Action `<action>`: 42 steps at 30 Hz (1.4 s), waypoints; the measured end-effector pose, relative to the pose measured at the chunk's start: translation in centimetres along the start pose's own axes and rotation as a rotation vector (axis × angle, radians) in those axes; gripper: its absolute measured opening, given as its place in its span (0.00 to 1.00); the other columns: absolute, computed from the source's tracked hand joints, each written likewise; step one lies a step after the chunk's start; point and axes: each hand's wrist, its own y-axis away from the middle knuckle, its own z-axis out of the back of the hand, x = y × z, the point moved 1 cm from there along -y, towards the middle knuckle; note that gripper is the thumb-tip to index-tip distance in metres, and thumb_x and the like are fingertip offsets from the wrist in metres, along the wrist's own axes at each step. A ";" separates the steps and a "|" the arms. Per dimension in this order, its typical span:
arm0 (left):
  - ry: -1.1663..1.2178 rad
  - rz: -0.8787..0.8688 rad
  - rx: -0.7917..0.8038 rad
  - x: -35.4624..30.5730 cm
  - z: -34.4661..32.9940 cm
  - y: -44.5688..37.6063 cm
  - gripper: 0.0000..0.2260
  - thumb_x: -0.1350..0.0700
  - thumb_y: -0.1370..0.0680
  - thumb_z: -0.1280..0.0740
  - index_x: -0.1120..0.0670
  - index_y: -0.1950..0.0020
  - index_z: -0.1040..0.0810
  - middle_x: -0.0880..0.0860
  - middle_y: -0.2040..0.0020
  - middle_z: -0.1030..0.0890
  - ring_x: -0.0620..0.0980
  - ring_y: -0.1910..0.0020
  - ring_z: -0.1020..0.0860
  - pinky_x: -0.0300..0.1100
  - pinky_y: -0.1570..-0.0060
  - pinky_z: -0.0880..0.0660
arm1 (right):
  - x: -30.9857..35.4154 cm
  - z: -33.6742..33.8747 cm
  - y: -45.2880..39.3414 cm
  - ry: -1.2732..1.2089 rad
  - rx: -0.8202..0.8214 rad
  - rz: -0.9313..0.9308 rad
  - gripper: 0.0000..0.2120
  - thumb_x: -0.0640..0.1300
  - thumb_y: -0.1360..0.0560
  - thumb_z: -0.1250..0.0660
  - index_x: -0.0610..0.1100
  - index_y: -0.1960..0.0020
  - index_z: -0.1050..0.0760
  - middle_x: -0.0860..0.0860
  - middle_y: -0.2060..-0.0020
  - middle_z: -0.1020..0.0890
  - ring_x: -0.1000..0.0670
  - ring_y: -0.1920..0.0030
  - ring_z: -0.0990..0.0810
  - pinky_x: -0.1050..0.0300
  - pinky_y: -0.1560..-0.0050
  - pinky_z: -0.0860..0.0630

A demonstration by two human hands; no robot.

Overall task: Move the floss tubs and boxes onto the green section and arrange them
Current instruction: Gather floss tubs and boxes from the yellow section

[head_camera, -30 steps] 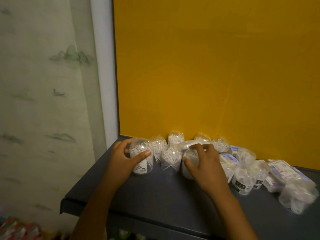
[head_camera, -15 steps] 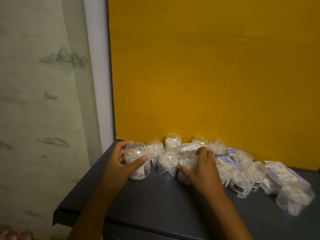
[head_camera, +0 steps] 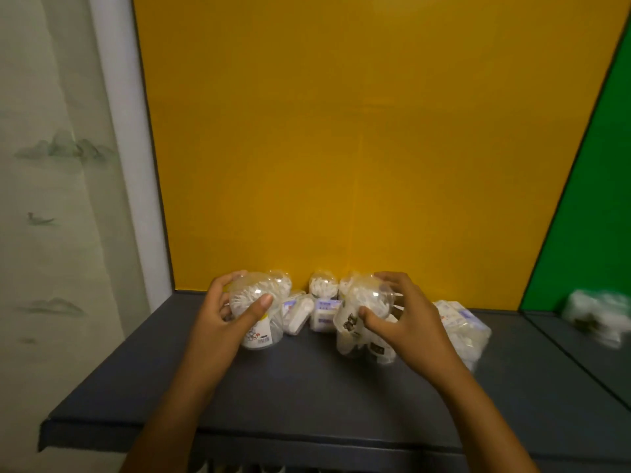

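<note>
Two tubs are in my hands. My left hand (head_camera: pixel 228 312) grips a tub (head_camera: pixel 254 314) with thumb in front and fingers curled behind. My right hand (head_camera: pixel 401 314) grips another tub (head_camera: pixel 363 310) the same way, and it leans a bit. I cannot tell if they are off the shelf (head_camera: pixel 307 387) yet. Both are in front of the yellow wall (head_camera: pixel 341 131), not the green part (head_camera: pixel 587 216). More tubs (head_camera: pixel 322 285) and boxes (head_camera: pixel 324 314) wait at the back, with packs (head_camera: pixel 461 322) by my right hand. A blurry white pile (head_camera: pixel 597 314) sits on the green side already. So I think most of the job is left. Both arms reach forward, with wrists bent in.
</note>
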 end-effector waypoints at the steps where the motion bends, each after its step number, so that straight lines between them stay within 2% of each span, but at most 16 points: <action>1: -0.003 0.003 0.009 -0.4 -1.0 0.6 0.22 0.49 0.32 0.28 0.40 0.40 0.29 0.45 0.42 0.22 0.43 0.45 0.22 0.30 0.59 0.23 | 0.0 1.6 0.7 -0.008 0.006 -0.003 0.26 0.49 0.32 0.24 0.57 0.38 0.30 0.59 0.45 0.23 0.61 0.47 0.22 0.67 0.54 0.24; 4: -0.019 -0.014 0.043 -1.4 -4.4 2.4 0.23 0.47 0.33 0.27 0.40 0.40 0.27 0.48 0.39 0.23 0.46 0.42 0.22 0.39 0.50 0.23 | -0.3 6.4 2.8 -0.024 -0.011 -0.011 0.26 0.48 0.31 0.24 0.57 0.38 0.30 0.61 0.47 0.22 0.67 0.50 0.23 0.71 0.57 0.24; 6: -0.030 -0.023 0.068 -2.1 -7.0 3.8 0.22 0.48 0.32 0.27 0.42 0.40 0.27 0.45 0.40 0.23 0.42 0.43 0.23 0.39 0.47 0.24 | -1.1 9.4 4.3 -0.027 -0.037 -0.017 0.26 0.47 0.31 0.24 0.55 0.37 0.29 0.60 0.46 0.22 0.66 0.50 0.22 0.70 0.57 0.24; 8: -0.036 -0.040 0.088 -2.7 -9.8 5.5 0.21 0.51 0.30 0.27 0.44 0.39 0.27 0.41 0.43 0.23 0.33 0.48 0.23 0.28 0.53 0.26 | -2.0 12.5 5.9 -0.010 -0.060 -0.021 0.26 0.47 0.31 0.24 0.56 0.37 0.29 0.60 0.45 0.22 0.63 0.48 0.22 0.69 0.56 0.22; 9: -0.033 -0.039 0.096 -3.0 -11.1 6.3 0.20 0.53 0.29 0.27 0.44 0.39 0.27 0.41 0.43 0.23 0.33 0.50 0.23 0.26 0.57 0.26 | -2.5 14.0 6.7 0.003 -0.069 -0.023 0.26 0.47 0.31 0.24 0.56 0.37 0.30 0.60 0.44 0.23 0.62 0.47 0.22 0.68 0.56 0.22; 12: -0.010 -0.027 0.132 -3.2 -15.0 8.5 0.20 0.54 0.29 0.26 0.45 0.40 0.27 0.44 0.43 0.22 0.39 0.48 0.21 0.30 0.57 0.23 | -3.8 18.2 9.1 0.043 -0.081 -0.025 0.26 0.45 0.31 0.24 0.54 0.36 0.30 0.64 0.45 0.25 0.69 0.47 0.25 0.74 0.56 0.26; 14: 0.000 -0.029 0.161 -3.3 -17.6 9.9 0.20 0.54 0.29 0.26 0.45 0.39 0.27 0.43 0.43 0.22 0.35 0.49 0.22 0.31 0.56 0.24 | -5.0 21.0 10.7 0.063 -0.098 -0.034 0.26 0.44 0.31 0.24 0.54 0.36 0.30 0.64 0.45 0.25 0.69 0.46 0.25 0.72 0.55 0.25; 17: 0.007 -0.028 0.218 -3.8 -21.9 11.4 0.19 0.54 0.29 0.26 0.45 0.40 0.27 0.41 0.44 0.23 0.28 0.53 0.24 0.26 0.60 0.26 | -6.8 24.9 12.8 0.085 -0.125 -0.075 0.27 0.46 0.30 0.25 0.58 0.35 0.31 0.62 0.41 0.24 0.64 0.44 0.24 0.70 0.52 0.23; 19: 0.015 -0.028 0.255 -4.4 -24.8 12.0 0.20 0.53 0.29 0.26 0.44 0.40 0.27 0.43 0.44 0.23 0.31 0.51 0.23 0.28 0.57 0.25 | -7.7 27.5 13.8 0.110 -0.138 -0.092 0.28 0.46 0.30 0.25 0.62 0.35 0.32 0.60 0.39 0.25 0.62 0.43 0.24 0.66 0.49 0.22; 22: 0.029 -0.028 0.310 -5.2 -29.2 12.5 0.20 0.50 0.30 0.26 0.41 0.41 0.27 0.43 0.44 0.22 0.42 0.46 0.22 0.41 0.51 0.23 | -8.9 31.2 14.9 0.170 -0.158 -0.111 0.29 0.47 0.30 0.26 0.65 0.35 0.33 0.56 0.38 0.25 0.54 0.41 0.23 0.52 0.46 0.19; 26: 0.052 -0.062 0.380 -6.0 -35.1 12.8 0.20 0.51 0.30 0.26 0.42 0.40 0.27 0.39 0.44 0.24 0.41 0.46 0.23 0.40 0.51 0.23 | -11.0 35.6 16.0 0.249 -0.233 -0.135 0.29 0.47 0.30 0.26 0.65 0.36 0.33 0.56 0.40 0.26 0.56 0.42 0.25 0.54 0.47 0.19; 30: 0.085 -0.063 0.452 -5.5 -41.0 12.7 0.21 0.51 0.30 0.26 0.44 0.40 0.27 0.42 0.47 0.22 0.35 0.53 0.21 0.37 0.56 0.22 | -13.8 39.7 16.3 0.310 -0.303 -0.148 0.28 0.46 0.31 0.26 0.63 0.36 0.32 0.55 0.41 0.27 0.55 0.43 0.25 0.58 0.49 0.21; 33: 0.116 -0.051 0.501 -4.9 -45.7 12.0 0.22 0.53 0.30 0.25 0.45 0.39 0.28 0.46 0.44 0.21 0.41 0.49 0.21 0.39 0.54 0.22 | -16.2 42.7 15.8 0.342 -0.324 -0.163 0.29 0.44 0.31 0.26 0.63 0.36 0.31 0.54 0.41 0.28 0.52 0.43 0.25 0.49 0.45 0.21; 36: 0.159 -0.051 0.516 -4.3 -50.6 10.8 0.23 0.54 0.31 0.25 0.47 0.39 0.28 0.50 0.43 0.21 0.46 0.48 0.20 0.40 0.55 0.21 | -18.6 45.8 14.6 0.385 -0.351 -0.160 0.29 0.44 0.31 0.26 0.63 0.35 0.32 0.55 0.42 0.28 0.52 0.43 0.25 0.48 0.45 0.21; 40: 0.178 -0.067 0.515 -4.2 -56.7 8.7 0.25 0.49 0.34 0.24 0.46 0.39 0.27 0.49 0.44 0.21 0.47 0.49 0.19 0.48 0.52 0.20 | -21.5 50.0 11.7 0.428 -0.366 -0.159 0.29 0.44 0.31 0.26 0.61 0.34 0.31 0.55 0.42 0.27 0.54 0.44 0.25 0.48 0.44 0.22; 42: 0.179 -0.075 0.512 -4.3 -59.6 7.4 0.23 0.51 0.32 0.24 0.45 0.39 0.27 0.47 0.45 0.21 0.44 0.49 0.20 0.46 0.53 0.20 | -22.8 52.0 10.1 0.447 -0.362 -0.153 0.29 0.45 0.30 0.27 0.62 0.33 0.32 0.57 0.41 0.28 0.56 0.43 0.26 0.49 0.43 0.22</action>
